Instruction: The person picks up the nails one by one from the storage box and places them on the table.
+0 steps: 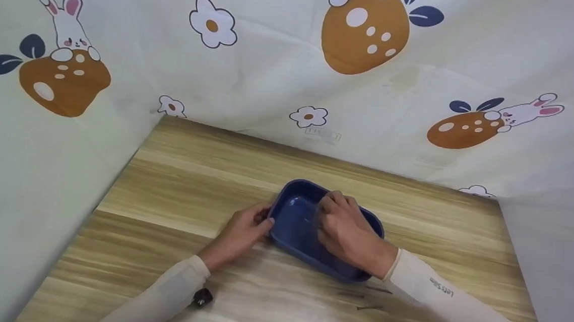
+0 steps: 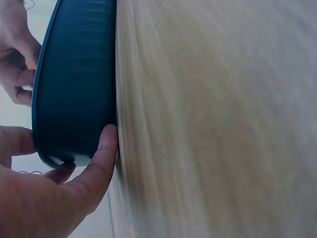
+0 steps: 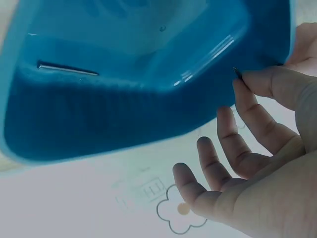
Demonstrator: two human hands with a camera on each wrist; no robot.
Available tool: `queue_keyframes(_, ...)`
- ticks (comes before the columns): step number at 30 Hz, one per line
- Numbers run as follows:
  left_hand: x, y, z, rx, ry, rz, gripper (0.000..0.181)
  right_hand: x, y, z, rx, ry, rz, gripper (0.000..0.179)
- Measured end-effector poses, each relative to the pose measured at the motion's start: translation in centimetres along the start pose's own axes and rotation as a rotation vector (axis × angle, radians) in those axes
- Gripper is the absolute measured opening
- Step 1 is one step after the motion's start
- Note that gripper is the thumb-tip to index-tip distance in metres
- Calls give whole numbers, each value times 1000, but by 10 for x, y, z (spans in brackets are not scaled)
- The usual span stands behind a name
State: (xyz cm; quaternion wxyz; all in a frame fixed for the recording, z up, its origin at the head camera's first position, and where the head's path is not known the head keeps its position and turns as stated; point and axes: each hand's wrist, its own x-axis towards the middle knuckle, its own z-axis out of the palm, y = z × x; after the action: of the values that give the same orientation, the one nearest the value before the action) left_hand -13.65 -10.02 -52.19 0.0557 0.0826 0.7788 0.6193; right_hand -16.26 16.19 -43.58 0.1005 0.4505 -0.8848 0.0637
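Observation:
A blue plastic basin [image 1: 294,232] stands on the wooden table. My left hand [image 1: 244,231] grips its left end, with the thumb at the rim and fingers against the outer wall, also seen on the basin side [image 2: 79,84] in the left wrist view. Over the basin's right part is my right hand [image 1: 345,231]. Its thumb and index finger pinch a nail [image 3: 237,73], of which only a dark tip shows; the other fingers are loosely bent. Inside the basin, another nail [image 3: 67,68] lies on the bottom.
Several thin nails [image 1: 370,308] lie on the table in front of the basin, near the right sleeve. A small black object [image 1: 202,297] sits beside the left forearm. Patterned cloth walls [image 1: 252,78] enclose the table [image 1: 175,173] at the back and sides.

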Motion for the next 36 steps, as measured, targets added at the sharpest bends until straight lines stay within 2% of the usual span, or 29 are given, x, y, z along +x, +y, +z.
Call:
queue_keyframes(9,-1,0,0,-22,-1,-18,44,-16,-2,-12,-79,35,-9,14)
queue_keyframes(17,0,0,0,-8,6,-13,43,-33,-1,-21,-43,107,-10,17)
queue_keyframes(26,0,-2,0,-3,10,4,43,-50,-5,-30,-64,133,0,19)
queue_keyframes(36,0,1,0,-15,-1,-26,43,-66,-5,-38,-18,161,33,21)
